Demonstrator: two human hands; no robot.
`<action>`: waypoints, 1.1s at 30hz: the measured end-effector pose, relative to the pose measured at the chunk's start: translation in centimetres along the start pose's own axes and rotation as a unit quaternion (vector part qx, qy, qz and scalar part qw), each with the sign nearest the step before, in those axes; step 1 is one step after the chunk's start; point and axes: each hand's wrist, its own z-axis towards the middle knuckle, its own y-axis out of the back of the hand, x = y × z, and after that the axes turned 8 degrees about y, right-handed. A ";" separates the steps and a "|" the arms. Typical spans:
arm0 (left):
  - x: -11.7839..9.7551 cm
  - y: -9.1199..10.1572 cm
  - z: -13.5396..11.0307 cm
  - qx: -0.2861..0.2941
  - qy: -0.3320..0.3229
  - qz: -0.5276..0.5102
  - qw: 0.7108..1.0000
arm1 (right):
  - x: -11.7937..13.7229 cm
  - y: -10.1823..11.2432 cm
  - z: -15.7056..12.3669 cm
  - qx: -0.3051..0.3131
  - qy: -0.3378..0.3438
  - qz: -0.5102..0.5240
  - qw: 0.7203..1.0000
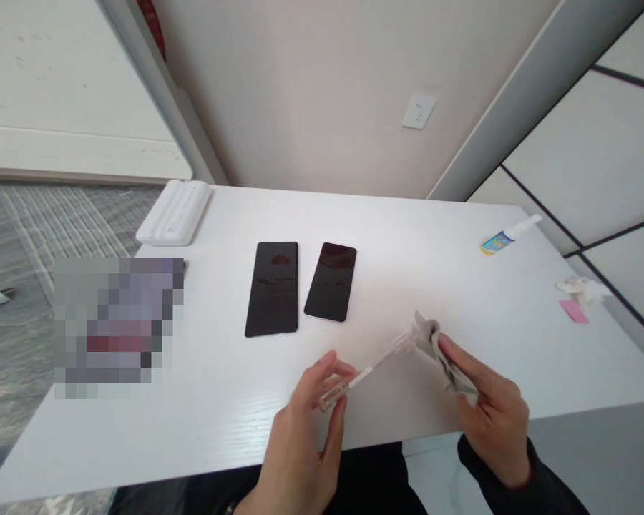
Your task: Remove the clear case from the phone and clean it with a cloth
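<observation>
My left hand [305, 429] pinches the lower end of a clear phone case [366, 375] between thumb and fingers. Tilted above the front of the table, the case shows almost edge-on. My right hand [492, 400] is closed on a grey cloth [430, 342], which touches the far end of the case and hides that end in part. Behind the hands, two dark-screened devices lie face up: a larger phone [272, 290] and, to its right, a smaller phone [330, 282].
On the white table [204, 400] a white case [174, 213] lies at the back left, near a blurred-out item [126, 322]. At the right are a small spray bottle [507, 236], crumpled tissue [584, 292] and a pink slip [573, 312]. A wall stands behind.
</observation>
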 end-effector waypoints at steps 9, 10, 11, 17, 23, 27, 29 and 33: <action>0.0 0.7 1.2 0.100 -0.086 0.108 0.985 | 1.3 -2.6 2.7 0.079 0.118 0.004 0.990; 0.1 0.7 1.2 0.102 -0.077 0.110 0.986 | 1.8 -3.2 2.9 0.097 0.143 -0.002 0.985; 0.1 0.7 1.2 0.101 -0.065 0.104 0.987 | 2.4 -3.6 3.0 0.116 0.174 -0.005 0.978; 0.2 0.9 1.2 0.114 -0.022 0.072 0.991 | 2.4 -3.3 4.8 0.172 0.276 -0.091 0.941; 0.4 0.9 1.0 0.126 -0.030 0.082 0.988 | 1.9 -3.1 5.5 0.211 0.296 -0.095 0.927; 0.6 1.0 0.8 0.126 -0.033 0.103 0.986 | 1.9 -3.1 6.1 0.206 0.270 -0.147 0.929; 0.6 1.0 0.8 0.114 -0.042 0.110 0.987 | 1.9 -3.2 6.1 0.216 0.255 -0.143 0.932; 0.7 0.9 1.0 0.090 -0.030 0.098 0.991 | 2.0 -3.5 5.8 0.290 0.328 -0.107 0.893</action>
